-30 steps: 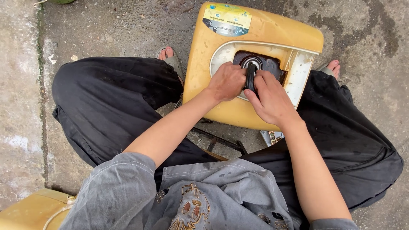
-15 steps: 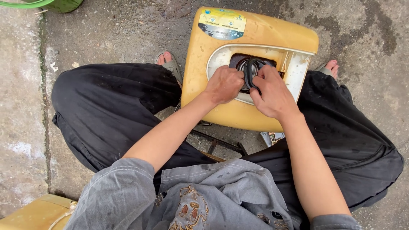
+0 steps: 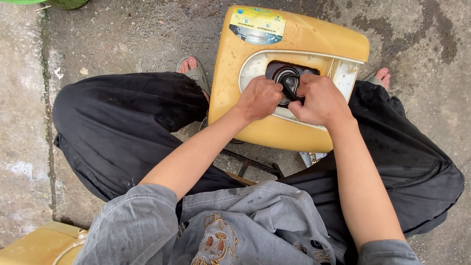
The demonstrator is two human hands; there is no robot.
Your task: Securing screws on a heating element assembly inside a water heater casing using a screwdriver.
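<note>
A yellow plastic housing (image 3: 294, 34) with a cream-rimmed opening stands on the concrete between my knees. Inside the opening sits a dark round part (image 3: 289, 78) with a metal centre. My left hand (image 3: 259, 97) is closed at the left edge of that part. My right hand (image 3: 319, 100) grips a black rubber ring (image 3: 290, 92) that loops over the round part. Both hands meet over the opening and hide most of what lies in it.
I sit low in black trousers (image 3: 122, 127) and sandals (image 3: 196, 73) on wet concrete (image 3: 122, 34). A metal frame (image 3: 252, 164) lies under the housing. Another yellow piece (image 3: 34, 245) sits at the bottom left. A green object (image 3: 64, 3) shows at the top left edge.
The housing has shifted slightly up and left in view. Both hands have stayed on the round part, with small shifts of the fingers on the black ring.
</note>
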